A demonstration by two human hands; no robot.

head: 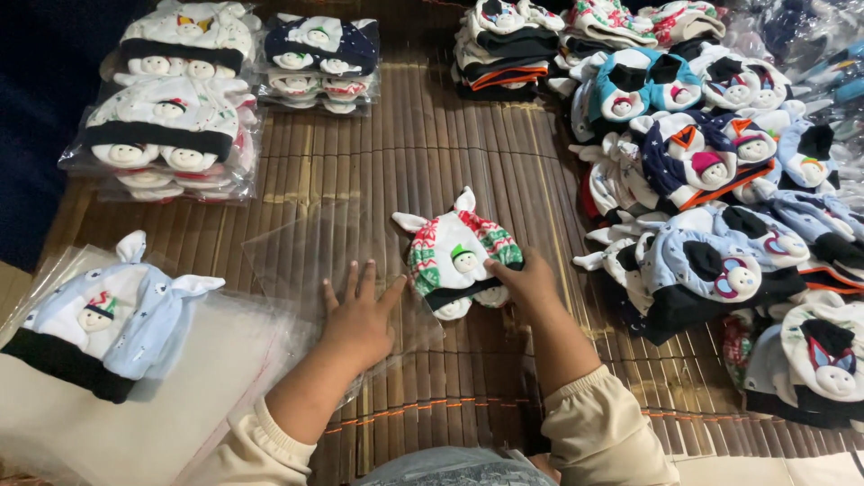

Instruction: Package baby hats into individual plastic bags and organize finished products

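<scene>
Cream sleeves (598, 423) frame a brown slatted mat (468, 180) with a heap of baby hats (720, 180) along its right side. Left hand (358, 315) lies flat, fingers spread, on a clear plastic bag (301, 252). Right hand (526, 279) pinches a small red-and-green snowman hat (454, 252) at mat centre.

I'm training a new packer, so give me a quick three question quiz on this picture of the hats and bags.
1. True or false: the left hand lies flat on a clear plastic bag.
2. What does the right hand touch?
3. The pale blue hat lies: A) at the left, B) at the right.

Key: 1 true. 2 the small red, green and white hat. 3 A.
</scene>
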